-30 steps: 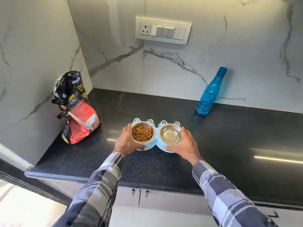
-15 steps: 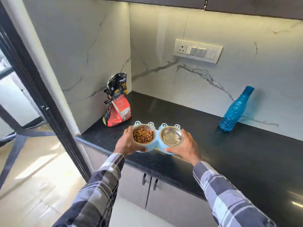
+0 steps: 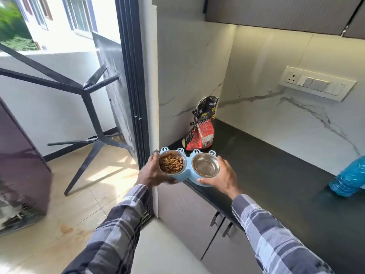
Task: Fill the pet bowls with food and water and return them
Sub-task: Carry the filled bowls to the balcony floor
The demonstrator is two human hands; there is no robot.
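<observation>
A dark surface [image 3: 276,175] fills the right half of the frame, running from the marble corner at upper centre down to the lower right, with grey cabinet doors [image 3: 197,218] under its front edge. On the left of the frame a black door frame [image 3: 136,95] opens onto a sunlit tiled floor [image 3: 65,194] and black metal bars [image 3: 59,80]. A white switch panel [image 3: 316,84] sits on the marble wall at upper right. A red and black food bag [image 3: 203,131] stands on the surface in the corner, above centre. A blue bottle [image 3: 349,180] is cut off by the right edge of the frame.

At centre, the blue double pet bowl holder [image 3: 188,171] is held in the air at the front left corner of the surface, level. Its left steel bowl [image 3: 171,164] holds brown kibble; its right steel bowl [image 3: 205,165] looks shiny, and water cannot be made out for certain. The left hand [image 3: 150,173] grips the holder's left end, fingers curled round it, thumb beneath. The right hand [image 3: 223,177] grips the right end likewise. Both sleeves are plaid.
</observation>
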